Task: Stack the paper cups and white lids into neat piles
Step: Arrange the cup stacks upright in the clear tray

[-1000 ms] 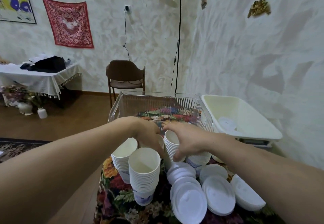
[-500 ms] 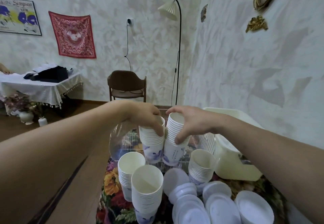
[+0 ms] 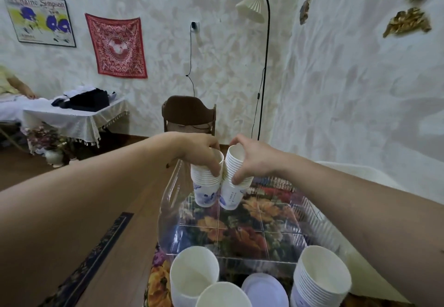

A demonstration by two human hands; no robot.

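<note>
My left hand grips a nested stack of white paper cups with blue print by its rim. My right hand holds a second cup stack right beside it, the two stacks touching. Both hang in the air above a clear plastic basket. Near the bottom edge stand three more cup stacks: one at the left, one in front of it and one at the right. A pile of white lids lies between them.
The flowered tablecloth covers the table under the basket. A cream plastic tub sits behind my right arm. Farther back are a brown chair, a floor lamp and a side table where another person's arm rests.
Both hands lifted the two cup stacks up from among the others on the table and carried them forward over the clear basket. The view tilted up, so most lids dropped out of sight.
</note>
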